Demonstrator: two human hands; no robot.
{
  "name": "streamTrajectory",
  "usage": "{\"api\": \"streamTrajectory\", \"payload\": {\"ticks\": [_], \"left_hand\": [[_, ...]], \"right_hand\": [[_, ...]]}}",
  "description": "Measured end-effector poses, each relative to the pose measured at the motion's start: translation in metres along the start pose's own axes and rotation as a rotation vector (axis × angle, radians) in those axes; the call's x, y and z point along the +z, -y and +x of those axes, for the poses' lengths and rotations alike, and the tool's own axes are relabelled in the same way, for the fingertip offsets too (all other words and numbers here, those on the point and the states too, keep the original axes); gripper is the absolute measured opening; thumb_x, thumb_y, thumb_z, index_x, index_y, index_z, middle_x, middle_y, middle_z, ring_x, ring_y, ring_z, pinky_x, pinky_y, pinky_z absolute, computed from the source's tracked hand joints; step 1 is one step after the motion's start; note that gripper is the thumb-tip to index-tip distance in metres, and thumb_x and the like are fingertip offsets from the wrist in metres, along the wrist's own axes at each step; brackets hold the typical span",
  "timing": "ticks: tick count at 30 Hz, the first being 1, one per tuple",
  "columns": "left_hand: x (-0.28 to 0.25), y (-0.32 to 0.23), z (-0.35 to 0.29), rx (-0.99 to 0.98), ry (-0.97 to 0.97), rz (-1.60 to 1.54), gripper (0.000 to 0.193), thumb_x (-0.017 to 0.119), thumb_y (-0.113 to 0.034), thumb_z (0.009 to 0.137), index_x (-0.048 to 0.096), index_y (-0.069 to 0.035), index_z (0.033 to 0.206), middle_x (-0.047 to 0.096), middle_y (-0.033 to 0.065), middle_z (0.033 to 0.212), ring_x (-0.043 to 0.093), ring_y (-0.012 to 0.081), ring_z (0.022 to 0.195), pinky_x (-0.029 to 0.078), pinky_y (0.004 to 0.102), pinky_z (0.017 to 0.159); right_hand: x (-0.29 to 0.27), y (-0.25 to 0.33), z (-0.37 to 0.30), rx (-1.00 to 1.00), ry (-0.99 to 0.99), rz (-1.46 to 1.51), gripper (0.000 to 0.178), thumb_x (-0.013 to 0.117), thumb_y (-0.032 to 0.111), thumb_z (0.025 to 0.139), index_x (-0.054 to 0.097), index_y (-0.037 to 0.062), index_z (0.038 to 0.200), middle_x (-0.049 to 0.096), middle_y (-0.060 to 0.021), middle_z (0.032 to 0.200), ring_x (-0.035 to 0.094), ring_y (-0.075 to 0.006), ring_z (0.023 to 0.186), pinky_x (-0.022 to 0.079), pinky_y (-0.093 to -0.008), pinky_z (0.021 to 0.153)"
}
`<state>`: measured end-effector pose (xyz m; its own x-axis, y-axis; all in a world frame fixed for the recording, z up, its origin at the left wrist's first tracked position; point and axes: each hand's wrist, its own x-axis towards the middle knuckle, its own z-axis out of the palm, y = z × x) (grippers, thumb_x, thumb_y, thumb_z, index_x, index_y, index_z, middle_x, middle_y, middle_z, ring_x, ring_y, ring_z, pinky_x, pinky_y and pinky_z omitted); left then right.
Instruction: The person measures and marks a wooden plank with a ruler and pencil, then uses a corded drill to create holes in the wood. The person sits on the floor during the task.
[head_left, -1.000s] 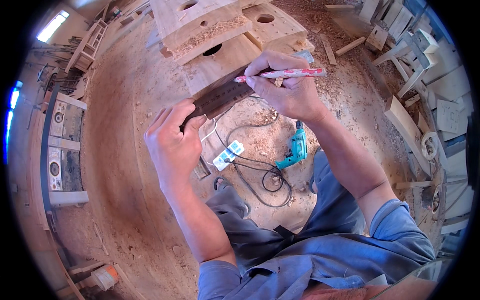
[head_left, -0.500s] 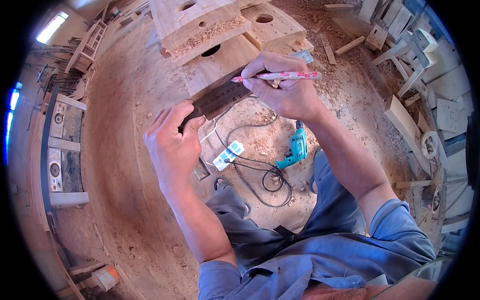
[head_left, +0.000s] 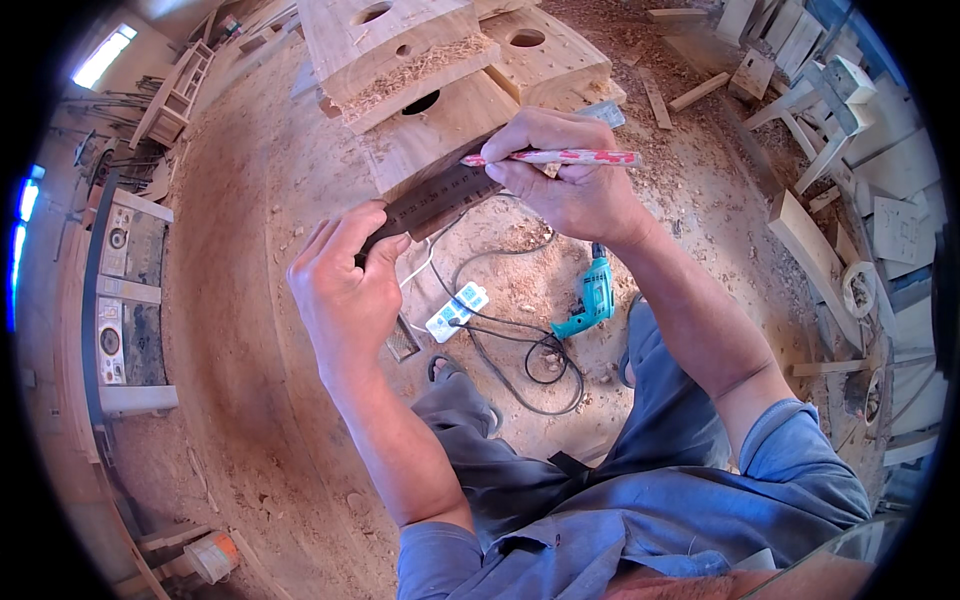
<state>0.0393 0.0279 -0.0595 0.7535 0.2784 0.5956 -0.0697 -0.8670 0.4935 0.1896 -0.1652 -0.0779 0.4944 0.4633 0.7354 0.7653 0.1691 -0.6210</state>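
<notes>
My left hand (head_left: 350,275) grips the near end of a dark ruler (head_left: 440,202) between thumb and fingers. The ruler, marked with a scale, runs along the front edge of a pale wooden block (head_left: 425,143) with a round dark hole. In my right hand (head_left: 580,195) is a red and white pencil (head_left: 600,158), pinched with its tip at the ruler's upper edge against the wood. The heel of that hand covers part of the ruler. A shiny bluish end piece (head_left: 606,113) shows beyond my right knuckles; I cannot tell whether it belongs to the ruler.
More holed wooden blocks (head_left: 400,45) with shavings are stacked behind. Between my feet and the blocks lie a teal power drill (head_left: 594,295), a white power strip (head_left: 457,311) and looped black cable (head_left: 520,403). Offcuts and a white wooden frame (head_left: 830,120) stand at right.
The back end of the pencil has dipped slightly, and my right hand has shifted a little with it. My left hand stays in place on the ruler.
</notes>
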Motion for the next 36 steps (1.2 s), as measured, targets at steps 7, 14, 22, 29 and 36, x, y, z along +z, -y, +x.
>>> {"api": "streamTrajectory", "payload": {"ticks": [7, 14, 22, 29, 36], "left_hand": [[0.004, 0.006, 0.000, 0.059, -0.047, -0.024, 0.029, 0.081, 0.004, 0.070, 0.072, -0.002, 0.097, 0.076, 0.0130, 0.095, 0.071, 0.0313, 0.085, 0.055, 0.0390, 0.075], [0.000, 0.002, 0.000, 0.032, -0.006, 0.000, 0.027, 0.081, 0.006, 0.074, 0.073, 0.001, 0.100, 0.077, 0.0133, 0.100, 0.073, 0.0240, 0.090, 0.056, 0.0345, 0.082], [0.004, 0.005, 0.001, 0.046, -0.033, -0.015, 0.030, 0.080, 0.005, 0.070, 0.072, -0.002, 0.097, 0.075, 0.0141, 0.093, 0.070, 0.0321, 0.085, 0.054, 0.0393, 0.075], [0.003, 0.004, -0.001, 0.016, -0.027, -0.047, 0.030, 0.080, 0.008, 0.069, 0.071, 0.000, 0.096, 0.075, 0.0147, 0.095, 0.069, 0.0311, 0.084, 0.054, 0.0384, 0.076], [0.003, -0.002, 0.000, -0.042, -0.002, -0.088, 0.027, 0.078, 0.010, 0.071, 0.071, 0.003, 0.097, 0.076, 0.0154, 0.099, 0.071, 0.0263, 0.086, 0.056, 0.0352, 0.080]], "right_hand": [[0.002, -0.004, -0.003, 0.044, -0.044, 0.066, 0.009, 0.074, -0.003, 0.087, 0.073, 0.0025, 0.094, 0.070, -0.0059, 0.084, 0.064, -0.0123, 0.074, 0.050, -0.0261, 0.066], [-0.004, -0.002, -0.004, 0.080, -0.121, 0.226, 0.005, 0.075, 0.000, 0.090, 0.074, -0.0001, 0.095, 0.071, -0.0039, 0.086, 0.062, -0.0088, 0.077, 0.049, -0.0246, 0.069], [-0.027, 0.005, -0.005, -0.019, -0.308, -0.001, 0.013, 0.070, -0.001, 0.094, 0.075, 0.0015, 0.105, 0.075, -0.0061, 0.094, 0.065, -0.0095, 0.079, 0.051, -0.0228, 0.072], [-0.064, -0.031, -0.028, 0.055, -0.409, -0.430, 0.032, 0.071, -0.004, 0.090, 0.071, 0.0061, 0.121, 0.075, -0.0077, 0.109, 0.067, -0.0141, 0.100, 0.052, -0.0261, 0.087], [-0.063, -0.037, -0.034, 0.167, -0.289, -0.076, 0.045, 0.071, -0.010, 0.088, 0.063, 0.0060, 0.129, 0.071, -0.0068, 0.117, 0.064, -0.0133, 0.111, 0.053, -0.0296, 0.096]]}}
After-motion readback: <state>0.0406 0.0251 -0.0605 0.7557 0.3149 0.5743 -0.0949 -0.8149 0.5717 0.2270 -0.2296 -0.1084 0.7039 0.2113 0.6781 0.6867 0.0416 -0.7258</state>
